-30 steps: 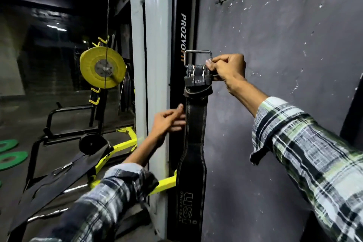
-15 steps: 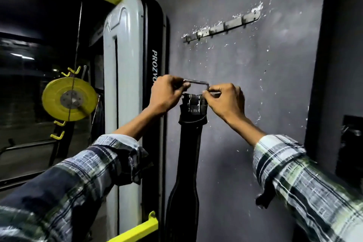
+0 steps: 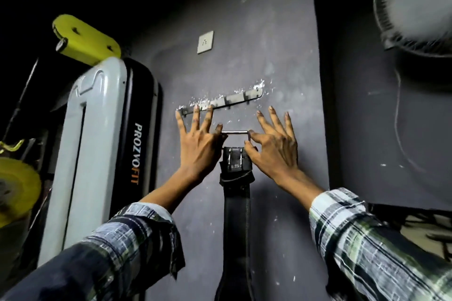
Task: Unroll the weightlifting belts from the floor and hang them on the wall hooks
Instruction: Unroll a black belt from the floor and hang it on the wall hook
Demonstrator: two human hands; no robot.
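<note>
A black leather weightlifting belt (image 3: 236, 205) hangs straight down against the grey wall, its steel buckle (image 3: 235, 132) uppermost. My left hand (image 3: 198, 144) pinches the buckle's left end between thumb and forefinger, with the other fingers spread. My right hand (image 3: 275, 146) pinches the buckle's right end the same way. A metal hook rail (image 3: 221, 103) is screwed to the wall just above the buckle; my left fingertips overlap its left part. The buckle is a little below the rail and apart from it.
A white and black cable machine column (image 3: 97, 149) stands close on the left, with a yellow bracket (image 3: 83, 40) on top and a yellow weight plate (image 3: 14, 186) beside it. A wall fan (image 3: 413, 5) is at the upper right. A socket plate (image 3: 205, 42) sits above the rail.
Both hands have lifted the belt's buckle higher up the wall, close under the hook rail. The left hand joined the right on the buckle, and the fingers have spread.
</note>
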